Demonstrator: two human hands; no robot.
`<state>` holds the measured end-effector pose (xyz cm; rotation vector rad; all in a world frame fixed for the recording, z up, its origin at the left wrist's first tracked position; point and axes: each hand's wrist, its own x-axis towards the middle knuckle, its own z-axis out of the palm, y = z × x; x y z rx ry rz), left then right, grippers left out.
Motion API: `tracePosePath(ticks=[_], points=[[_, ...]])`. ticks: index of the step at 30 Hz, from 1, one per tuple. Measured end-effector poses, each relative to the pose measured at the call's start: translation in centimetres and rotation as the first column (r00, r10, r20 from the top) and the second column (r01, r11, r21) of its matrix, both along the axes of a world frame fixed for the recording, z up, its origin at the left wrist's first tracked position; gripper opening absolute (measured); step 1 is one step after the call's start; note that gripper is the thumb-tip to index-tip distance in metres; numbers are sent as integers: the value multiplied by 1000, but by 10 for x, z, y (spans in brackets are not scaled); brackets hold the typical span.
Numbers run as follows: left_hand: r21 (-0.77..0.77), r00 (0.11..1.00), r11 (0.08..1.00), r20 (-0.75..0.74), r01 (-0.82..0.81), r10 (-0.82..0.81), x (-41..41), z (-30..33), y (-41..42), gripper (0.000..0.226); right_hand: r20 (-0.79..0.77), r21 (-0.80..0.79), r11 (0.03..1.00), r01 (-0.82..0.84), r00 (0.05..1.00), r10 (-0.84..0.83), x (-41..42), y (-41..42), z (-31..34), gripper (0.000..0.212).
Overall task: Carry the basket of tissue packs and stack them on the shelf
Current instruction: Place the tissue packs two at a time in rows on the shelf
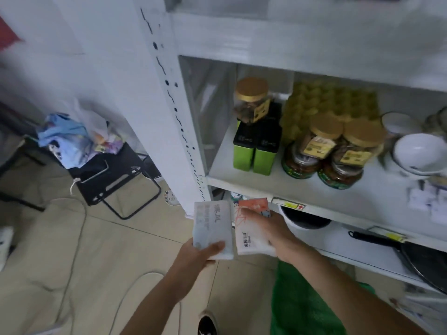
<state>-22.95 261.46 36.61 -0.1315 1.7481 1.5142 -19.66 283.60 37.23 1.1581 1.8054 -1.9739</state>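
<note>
Below my chest, my left hand (205,252) grips a pale grey tissue pack (212,228) by its near end, thumb curled over the top face and fingers underneath. Just beside it, my right hand (268,228) lies across an orange-and-white tissue pack (251,226), fingers wrapped over its far edge. The two packs sit side by side, nearly touching, in front of the shelf's white upright post (174,131). Something green (302,303) hangs below my right forearm; I take it for the basket, though I cannot tell its shape from here.

Farther on, the middle shelf board (278,189) has bare space along its front left, ahead of two green tins (254,153) and left of the gold-lidded jars (338,151). That looks like the place to stack. I would lift both packs above the shelf lip, set the left one flat first, then lay the right one squarely on top. Keeping the packs level matters, since soft wrappers slide. White bowls (420,153) at the right are well apart from my path.
</note>
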Motion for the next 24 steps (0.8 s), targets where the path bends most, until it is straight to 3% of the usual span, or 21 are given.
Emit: tracePosePath(ticks=[3,8,10,16,20,24], points=[[24,1000,1000,-11,15,-14,-2,49,-1,96,-24,2,1000,18,1000,-18,-8,3,47,47],[59,999,998,-48,-12,15,-5,117,1,89,-93,20,998,57,994,-55,-10,2,119,53],[97,998,995,-59,2,3,-2,142,3,73,-111,30,998,48,993,-44,-7,4,145,60],[157,994,988,-109,4,13,-2,210,27,58,-208,-10,999,32,978,-34,11,30,225,45],[202,991,979,-132,20,7,3,249,43,44,-290,20,999,43,956,-35,22,57,270,49],[217,982,972,-183,90,-50,7,284,62,45,-352,-41,998,56,934,-67,36,83,311,48]])
